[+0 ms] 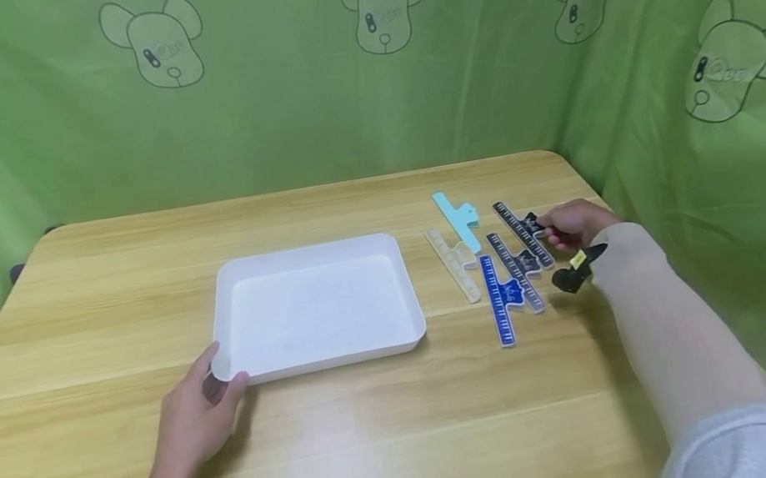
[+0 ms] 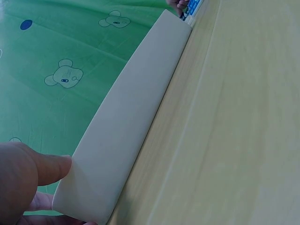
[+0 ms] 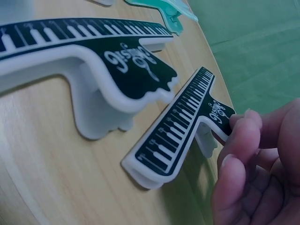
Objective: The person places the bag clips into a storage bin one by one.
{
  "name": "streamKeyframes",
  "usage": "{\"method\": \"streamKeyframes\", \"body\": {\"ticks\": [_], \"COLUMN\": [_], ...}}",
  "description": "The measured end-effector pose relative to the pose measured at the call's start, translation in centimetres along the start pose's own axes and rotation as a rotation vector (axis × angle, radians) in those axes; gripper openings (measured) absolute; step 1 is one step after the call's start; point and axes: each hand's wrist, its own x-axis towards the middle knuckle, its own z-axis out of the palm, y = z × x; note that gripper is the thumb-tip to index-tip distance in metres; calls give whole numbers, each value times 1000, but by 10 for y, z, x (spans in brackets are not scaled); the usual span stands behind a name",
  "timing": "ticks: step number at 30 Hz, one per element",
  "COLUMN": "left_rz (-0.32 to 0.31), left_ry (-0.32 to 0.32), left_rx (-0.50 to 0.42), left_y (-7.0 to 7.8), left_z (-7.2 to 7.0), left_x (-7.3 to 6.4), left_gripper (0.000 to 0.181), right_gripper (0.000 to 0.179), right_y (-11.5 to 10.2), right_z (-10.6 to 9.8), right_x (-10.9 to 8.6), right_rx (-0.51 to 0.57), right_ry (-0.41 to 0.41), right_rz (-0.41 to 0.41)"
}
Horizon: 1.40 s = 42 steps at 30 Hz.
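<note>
A person's left hand [image 1: 193,423] grips the near left corner of a shallow white rectangular tray [image 1: 319,309] on a pale wooden table [image 1: 417,445], with a blue piano-key-patterned plastic clip [image 1: 498,300], a dark grey clip [image 1: 512,270] and a cream clip [image 1: 452,264] to the tray's right. Beyond them, the right hand [image 1: 576,223] pinches the handle of a black piano-key-patterned plastic clip [image 1: 522,233] near a plain turquoise clip [image 1: 454,220]; with all five outside the tray, work appears barely begun. Script on the black clip seemingly reads "Music"; lettering on the green cartoon-print curtain [image 1: 296,127] is too faint to read.
</note>
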Motion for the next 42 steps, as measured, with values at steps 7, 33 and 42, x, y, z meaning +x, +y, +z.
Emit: {"method": "streamKeyframes", "body": {"ticks": [7,33,42], "left_rz": [-22,-31,-38], "left_ry": [-15,-31,-33], "left_rx": [0,7,11], "left_y": [1,1,-1], "left_z": [-1,-1,-1], "left_x": [1,1,0], "left_gripper": [66,68,69], "right_gripper": [22,17,17], "right_y": [2,0,1], "right_z": [-4,1,3], "right_x": [3,-9,-9], "right_rx": [4,66,85], "right_ry": [37,77,103], "right_rz": [3,-55,-86]}}
